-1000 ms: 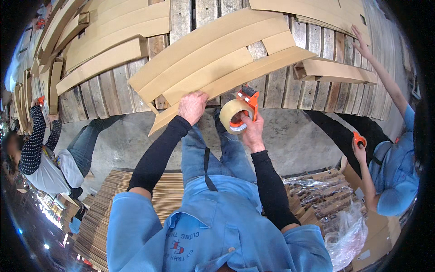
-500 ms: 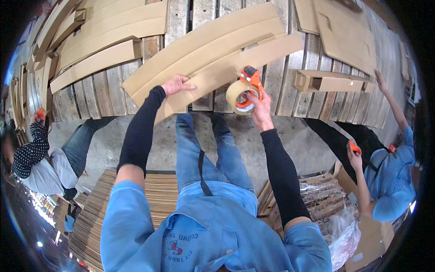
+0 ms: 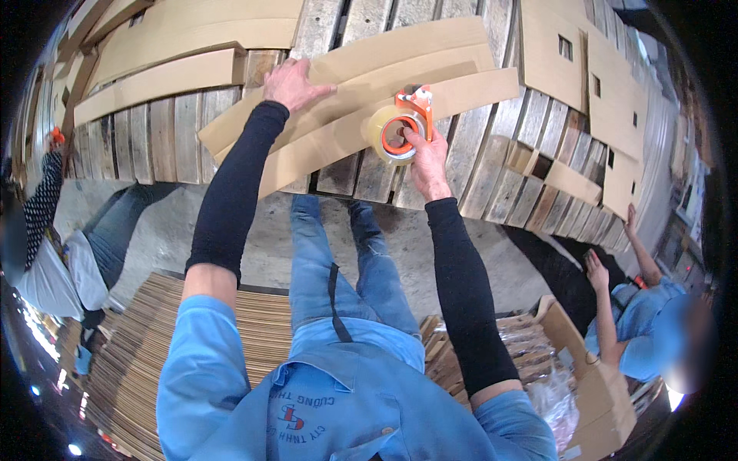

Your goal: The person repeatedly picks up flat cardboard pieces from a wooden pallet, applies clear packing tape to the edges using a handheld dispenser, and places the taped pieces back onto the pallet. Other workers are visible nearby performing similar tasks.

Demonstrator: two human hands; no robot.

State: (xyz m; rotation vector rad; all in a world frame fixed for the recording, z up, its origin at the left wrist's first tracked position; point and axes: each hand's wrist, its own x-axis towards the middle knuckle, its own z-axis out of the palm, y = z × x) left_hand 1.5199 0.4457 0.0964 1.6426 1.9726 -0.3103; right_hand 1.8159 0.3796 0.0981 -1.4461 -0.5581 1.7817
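Observation:
A long creased cardboard sheet (image 3: 400, 58) lies aslant on the slatted wooden surface in front of me. My left hand (image 3: 290, 86) rests at its far edge, thumb stretched out across the panel and fingers apart at the rim. Above the near strip of the sheet, my right hand (image 3: 427, 163) grips an orange tape dispenser (image 3: 424, 115). The dispenser carries a wide roll of clear tape (image 3: 380, 138), and my thumb reaches into the roll's core.
More flat cardboard (image 3: 207, 31) and a folded strip (image 3: 161, 81) lie left. Cardboard with cut-out slots (image 3: 615, 115) lies right, near a co-worker (image 3: 638, 323). Another person (image 3: 54, 269) stands left. Behind me is a cardboard stack (image 3: 146, 361) beside an open carton (image 3: 600, 399).
My left hand has moved from the near strip to the sheet's far edge and its fingers have spread. The tape dispenser has shifted slightly left and turned. The right co-worker's cardboard has moved.

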